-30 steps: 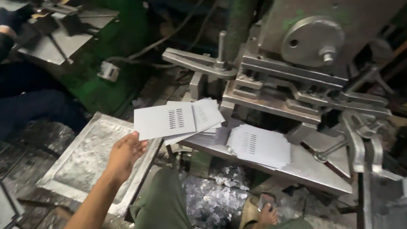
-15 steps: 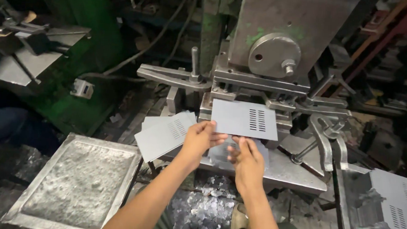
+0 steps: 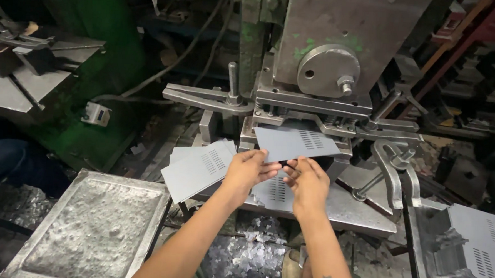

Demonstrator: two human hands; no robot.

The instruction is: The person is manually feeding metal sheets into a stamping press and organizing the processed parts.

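Note:
My left hand (image 3: 249,169) and my right hand (image 3: 307,181) both pinch the near edge of a grey sheet-metal plate (image 3: 294,143) with a row of vent slots. The plate is held flat and its far edge reaches into the die opening of the press (image 3: 328,76). A stack of similar slotted plates (image 3: 197,168) lies on the press table just left of my left hand. Another slotted plate (image 3: 276,191) rests on the table under my hands.
A shallow metal tray (image 3: 93,227) sits at lower left. A bin with finished slotted plates (image 3: 479,243) is at lower right. Metal scrap (image 3: 242,258) litters the floor below. A clamp lever (image 3: 393,170) sticks out right of the die. Someone's blue-clad leg (image 3: 4,162) is at left.
My left hand came up from the tray to join my right hand on a plate. The plate has moved forward and lower, into the die opening.

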